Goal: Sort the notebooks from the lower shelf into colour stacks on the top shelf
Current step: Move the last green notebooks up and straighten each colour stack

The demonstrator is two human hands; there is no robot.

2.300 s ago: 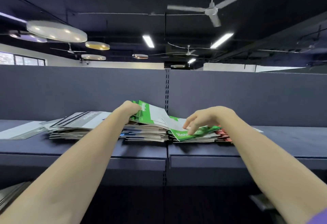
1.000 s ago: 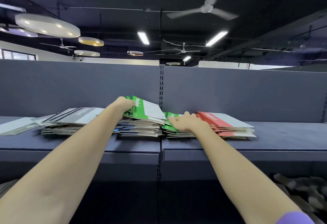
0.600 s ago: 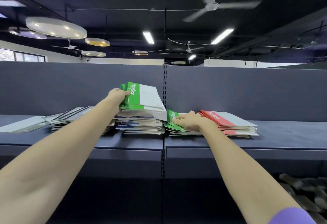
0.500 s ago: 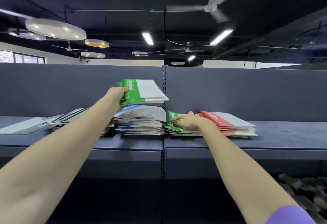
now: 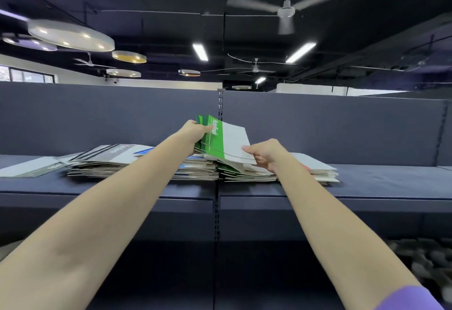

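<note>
Overhead, ceiling fan (image 5: 285,12); notebook stacks (image 5: 137,162) on top shelf (image 5: 391,182).

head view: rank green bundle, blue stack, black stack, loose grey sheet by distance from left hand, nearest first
1. Green bundle: gripped by the left hand, lifted above the shelf.
2. Blue stack: directly below that hand.
3. Black stack: further left on the shelf.
4. Grey sheet: far left end.

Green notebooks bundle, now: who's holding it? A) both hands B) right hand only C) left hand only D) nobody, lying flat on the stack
A: the left hand grips the spine end of the green notebooks while the right hand pinches the near white corner, with the bundle tilted above the stacks on the top shelf.
</note>
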